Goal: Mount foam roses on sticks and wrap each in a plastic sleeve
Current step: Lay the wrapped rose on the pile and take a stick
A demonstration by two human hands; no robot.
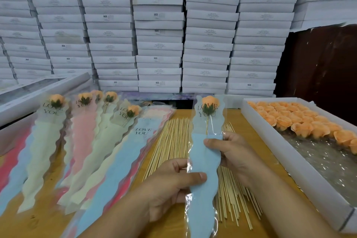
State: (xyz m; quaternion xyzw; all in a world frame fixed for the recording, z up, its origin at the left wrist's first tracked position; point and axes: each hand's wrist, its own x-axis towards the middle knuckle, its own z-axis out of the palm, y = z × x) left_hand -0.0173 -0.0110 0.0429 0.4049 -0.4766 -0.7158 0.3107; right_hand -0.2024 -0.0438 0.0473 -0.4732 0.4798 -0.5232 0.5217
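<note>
Holding blue-bottomed sleeve, orange rose inside, "LOVE YOU" print

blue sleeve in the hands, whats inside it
Inside the blue sleeve: an orange foam rose with green leaves behind the clear top, and its stick running down. The opaque blue part hides the stick's lower length.

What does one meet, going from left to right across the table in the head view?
Finished wrapped orange roses → stack of empty pastel plastic sleeves → pile of thin wooden sticks → blue-sleeved rose held in both hands → white tray of loose orange foam roses.
</note>
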